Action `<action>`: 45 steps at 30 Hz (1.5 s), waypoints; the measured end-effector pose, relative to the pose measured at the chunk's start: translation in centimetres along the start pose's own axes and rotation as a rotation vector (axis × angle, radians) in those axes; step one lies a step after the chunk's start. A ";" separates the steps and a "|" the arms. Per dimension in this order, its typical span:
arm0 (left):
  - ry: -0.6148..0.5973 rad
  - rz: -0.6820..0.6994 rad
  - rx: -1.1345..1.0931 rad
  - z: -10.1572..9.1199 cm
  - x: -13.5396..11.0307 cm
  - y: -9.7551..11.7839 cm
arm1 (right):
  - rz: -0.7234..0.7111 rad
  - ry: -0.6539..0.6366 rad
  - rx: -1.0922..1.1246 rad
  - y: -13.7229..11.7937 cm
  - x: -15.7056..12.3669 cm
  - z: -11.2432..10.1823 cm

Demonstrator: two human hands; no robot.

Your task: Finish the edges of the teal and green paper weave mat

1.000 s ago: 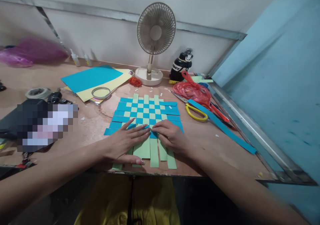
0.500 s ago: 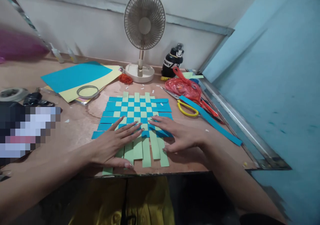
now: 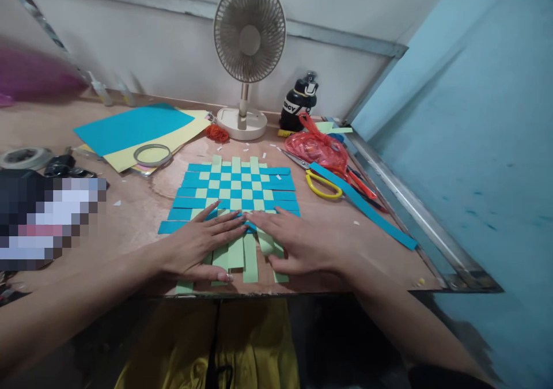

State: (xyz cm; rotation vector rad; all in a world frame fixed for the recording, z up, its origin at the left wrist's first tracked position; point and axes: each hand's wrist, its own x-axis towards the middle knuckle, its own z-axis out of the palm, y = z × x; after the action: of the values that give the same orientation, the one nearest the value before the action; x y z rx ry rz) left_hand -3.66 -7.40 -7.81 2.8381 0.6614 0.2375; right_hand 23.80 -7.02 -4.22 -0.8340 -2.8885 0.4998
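My left hand [image 3: 201,245], fingers spread, presses woven paper [image 3: 235,185] at seven o'clock; right hand [image 3: 298,239], four, pinching? I can't tell.

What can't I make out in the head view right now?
Head view: near rows of the woven paper mat, partly hidden under the left hand and right hand.
Head view: contents of the red bag, obscured by crumpled plastic.
Head view: purple bag, blurred and cut off by the left edge.
Head view: item at left, masked by pixelation.
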 end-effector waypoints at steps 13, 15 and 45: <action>0.053 -0.027 0.041 -1.8 -0.3 -0.5 | 0.111 0.317 0.182 1.7 0.9 0.2; 0.148 -0.114 0.056 -3.3 -1.1 -1.2 | 0.101 0.385 0.127 1.7 0.9 0.4; 0.103 -0.173 -0.211 -4.4 -4.5 -3.3 | -0.058 0.148 -0.260 -2.9 7.8 1.7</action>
State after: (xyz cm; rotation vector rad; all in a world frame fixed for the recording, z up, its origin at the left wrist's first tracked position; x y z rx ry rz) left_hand -9.92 -5.73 -4.84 2.5650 0.8438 0.4009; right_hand 15.43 -5.61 -4.84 -0.7778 -2.8666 0.0527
